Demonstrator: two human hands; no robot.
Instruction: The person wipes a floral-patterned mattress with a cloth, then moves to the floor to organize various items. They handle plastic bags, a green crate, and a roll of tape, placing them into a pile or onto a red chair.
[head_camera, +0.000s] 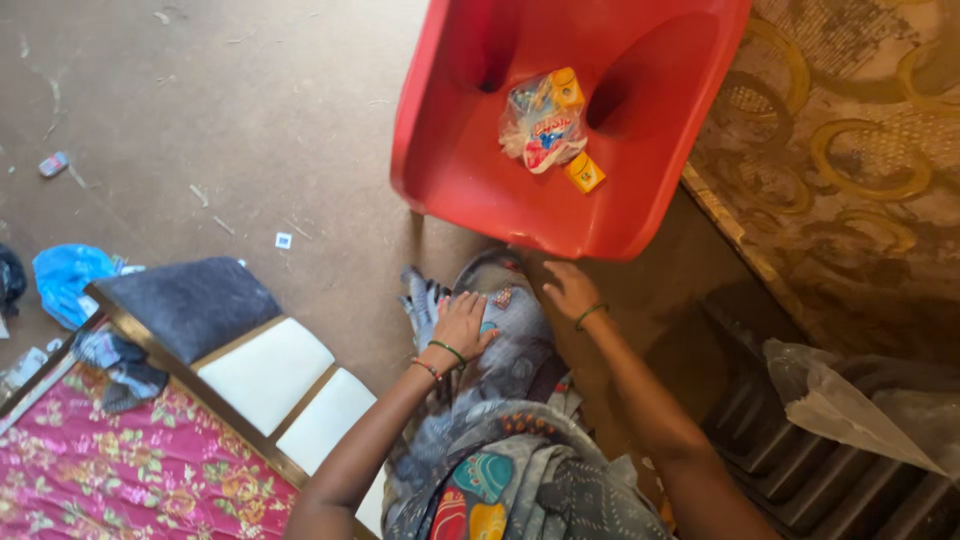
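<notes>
Grey cloth (510, 340): I press it flat on the floor (250, 120).
Left hand (462, 322): grip open, palm down.
Right hand (568, 290): grip open, beside red tub (470, 170).

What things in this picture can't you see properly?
- Head view: the grey patterned cloth is partly hidden under the left hand and right hand.
- The packet in the red plastic seat is too small to identify.
- The seat's top is cut off by the picture edge.
- The floor scraps are too small.

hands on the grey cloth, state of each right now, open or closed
Left hand: open, flat on the grey patterned cloth, gripping nothing.
Right hand: open, fingers spread on the same cloth.
</notes>
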